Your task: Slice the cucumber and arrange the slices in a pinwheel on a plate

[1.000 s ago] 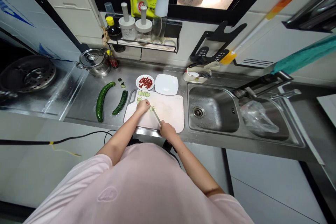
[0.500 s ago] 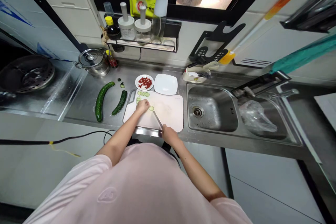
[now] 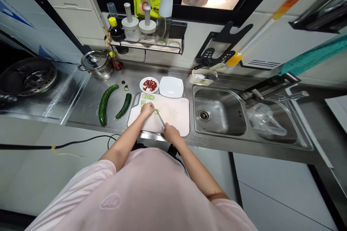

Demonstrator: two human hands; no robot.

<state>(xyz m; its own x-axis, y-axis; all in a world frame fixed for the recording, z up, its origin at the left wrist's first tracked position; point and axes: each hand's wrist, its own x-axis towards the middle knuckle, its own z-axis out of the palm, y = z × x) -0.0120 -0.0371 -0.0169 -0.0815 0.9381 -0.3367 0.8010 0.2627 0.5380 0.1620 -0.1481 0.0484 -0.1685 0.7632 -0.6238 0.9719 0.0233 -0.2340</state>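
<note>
My right hand (image 3: 171,132) is wrapped round the handle of a knife (image 3: 161,119). Its blade points up and left, with the tip over a thin, pale green cucumber slice (image 3: 156,111). The slice lies on the white cutting board (image 3: 176,115). At the slice's upper left edge, my left hand (image 3: 147,109) has its fingers pinched together and appears to hold it; the exact contact is too small to see. Several more cucumber slices (image 3: 148,96) lie in overlapping rows at the board's upper left, some partly hidden by my left hand.
Left of the board lie a long cucumber (image 3: 105,104) and a shorter cucumber piece (image 3: 124,106). Behind it are a plate of chopped red pieces (image 3: 149,85) and a white square plate (image 3: 171,87). The sink (image 3: 219,112) is to the right; a lidded pot (image 3: 97,65) stands back left.
My right hand has moved slightly up and left with the knife, bringing the blade further across the cucumber slice. My left hand has stayed almost in place.
</note>
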